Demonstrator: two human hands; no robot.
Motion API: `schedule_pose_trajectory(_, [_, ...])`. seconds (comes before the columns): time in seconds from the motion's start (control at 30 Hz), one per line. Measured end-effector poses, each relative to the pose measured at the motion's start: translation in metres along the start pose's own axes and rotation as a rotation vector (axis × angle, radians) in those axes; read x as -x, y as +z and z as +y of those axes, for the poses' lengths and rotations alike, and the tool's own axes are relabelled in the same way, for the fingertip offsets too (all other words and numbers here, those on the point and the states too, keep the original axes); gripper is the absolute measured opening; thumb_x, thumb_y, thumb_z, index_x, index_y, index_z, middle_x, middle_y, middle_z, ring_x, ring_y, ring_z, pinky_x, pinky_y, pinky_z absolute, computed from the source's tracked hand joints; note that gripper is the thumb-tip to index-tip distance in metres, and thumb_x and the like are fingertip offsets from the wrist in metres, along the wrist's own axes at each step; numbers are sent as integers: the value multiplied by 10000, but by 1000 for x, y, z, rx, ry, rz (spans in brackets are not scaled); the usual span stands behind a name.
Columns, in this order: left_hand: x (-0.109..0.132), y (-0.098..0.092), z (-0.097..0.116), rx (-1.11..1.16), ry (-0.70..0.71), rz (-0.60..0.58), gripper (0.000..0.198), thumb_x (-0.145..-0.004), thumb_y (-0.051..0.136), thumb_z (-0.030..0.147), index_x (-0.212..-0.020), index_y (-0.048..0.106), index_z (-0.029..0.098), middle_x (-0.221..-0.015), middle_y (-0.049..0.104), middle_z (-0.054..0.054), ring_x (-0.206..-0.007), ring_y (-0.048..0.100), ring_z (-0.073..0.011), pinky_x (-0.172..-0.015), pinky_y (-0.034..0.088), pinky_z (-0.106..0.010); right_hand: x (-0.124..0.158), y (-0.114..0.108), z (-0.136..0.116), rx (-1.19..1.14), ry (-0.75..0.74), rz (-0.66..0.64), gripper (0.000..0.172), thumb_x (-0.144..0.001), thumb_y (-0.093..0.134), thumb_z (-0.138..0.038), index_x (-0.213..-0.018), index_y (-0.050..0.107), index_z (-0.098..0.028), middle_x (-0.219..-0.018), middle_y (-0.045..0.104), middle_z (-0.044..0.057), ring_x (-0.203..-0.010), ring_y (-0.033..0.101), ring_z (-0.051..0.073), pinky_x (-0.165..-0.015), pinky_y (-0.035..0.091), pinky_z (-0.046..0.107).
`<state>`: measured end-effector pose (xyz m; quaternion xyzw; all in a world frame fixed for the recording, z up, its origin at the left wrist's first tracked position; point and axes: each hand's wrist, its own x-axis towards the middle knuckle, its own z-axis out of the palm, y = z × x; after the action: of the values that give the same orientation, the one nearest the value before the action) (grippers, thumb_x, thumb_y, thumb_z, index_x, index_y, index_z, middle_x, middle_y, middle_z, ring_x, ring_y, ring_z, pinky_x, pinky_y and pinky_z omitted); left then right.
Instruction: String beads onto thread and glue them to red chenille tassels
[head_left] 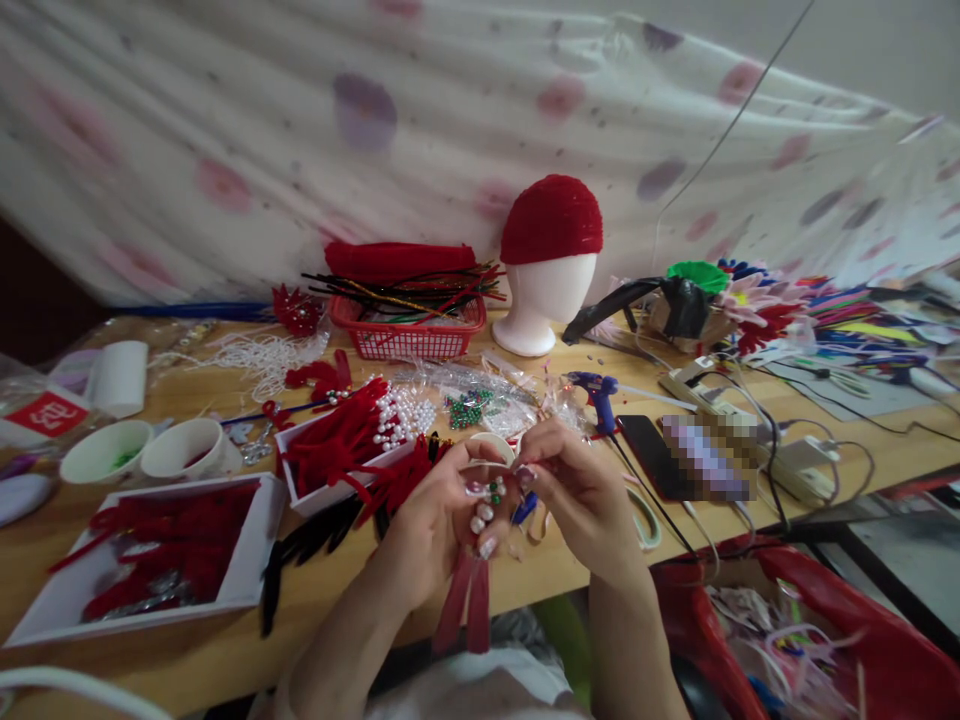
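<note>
Near the table's front edge, my left hand point(433, 520) is closed around a beaded ornament point(481, 518) with white pearls, green beads and a dark red ribbon point(466, 605) hanging below it. My right hand point(574, 490) is right beside it, thumb and fingers pinched together at the ornament's upper end; what lies between those fingertips is too small to name. Behind the hands sits a white box point(306, 497) of red fuzzy pieces and pearl stems point(401, 415). A blue glue gun point(598, 397) lies just beyond my right hand.
A white foam head point(534, 300) with a red cap and a red basket point(412, 338) of stems stand at the back. At left are paper cups point(184, 450) and a white tray point(259, 540). Phone point(651, 455), power strip point(799, 475) and cables lie right, above a red waste bag point(885, 640).
</note>
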<state>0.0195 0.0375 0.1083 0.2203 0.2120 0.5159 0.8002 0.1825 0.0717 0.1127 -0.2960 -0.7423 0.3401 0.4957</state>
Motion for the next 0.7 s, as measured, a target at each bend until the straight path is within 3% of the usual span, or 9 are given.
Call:
schedule_pose_trajectory(0.2, [-6, 4, -4, -233, 208, 170, 382, -732, 857, 453, -820, 616, 169, -583, 544, 57, -437, 440, -48, -410, 348, -151, -1, 5, 1, -119, 43, 69, 83, -987, 614, -218, -911, 643, -230, -842, 606, 20, -778, 576, 177, -689, 473, 291])
schedule_pose_trajectory(0.3, [-6, 6, -8, -327, 235, 237, 427, -749, 826, 537, -824, 586, 192, -550, 547, 66, -395, 441, -65, -349, 342, -153, 0, 7, 0, -132, 49, 88, 90, -992, 611, -224, -907, 640, -232, -849, 597, 15, -778, 570, 172, -696, 468, 291])
schedule_pose_trajectory(0.47, [-4, 7, -14, -339, 251, 208, 377, -833, 745, 546, -859, 573, 212, -513, 556, 67, -338, 431, -76, -315, 340, -162, 1, 14, 0, -148, 100, 154, 128, -1001, 600, -278, -884, 619, -230, -859, 582, 24, -766, 569, 187, -705, 477, 326])
schedule_pose_trajectory(0.63, [-3, 10, -17, -309, 328, 215, 335, -841, 766, 488, -853, 582, 207, -618, 617, 47, -381, 489, -65, -366, 406, -170, -1, 20, 1, -113, 45, 313, 131, -992, 612, -248, -864, 629, -232, -821, 592, 10, -750, 563, 170, -674, 466, 284])
schedule_pose_trajectory(0.7, [-3, 11, -16, -311, 346, 195, 324, -856, 752, 484, -864, 586, 206, -629, 627, 41, -385, 494, -63, -375, 415, -170, -2, 20, 0, -118, 37, 313, 126, -986, 618, -231, -861, 641, -235, -818, 595, 6, -752, 564, 167, -677, 465, 279])
